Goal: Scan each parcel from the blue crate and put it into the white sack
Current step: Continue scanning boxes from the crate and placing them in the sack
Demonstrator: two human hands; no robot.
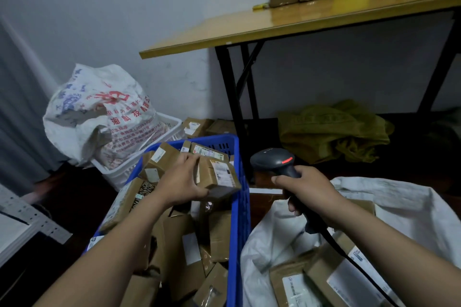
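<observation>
The blue crate (237, 197) stands in the lower middle, packed with several brown cardboard parcels. My left hand (180, 179) grips a small brown parcel (217, 175) with a white label, held over the crate's far right corner. My right hand (308, 188) holds a dark handheld barcode scanner (273, 161) by its handle; its red light glows and its head points left toward the parcel. A black cable runs from the scanner down over the white sack (272, 244) at the lower right, which lies open with several labelled parcels inside.
A white basket (172, 121) with a stuffed printed white bag (99, 109) stands behind the crate. A yellow-topped folding table (274, 25) with black legs carries boxes at the upper right; an olive sack (331, 129) lies under it. A grey metal shelf edge (30, 217) is at left.
</observation>
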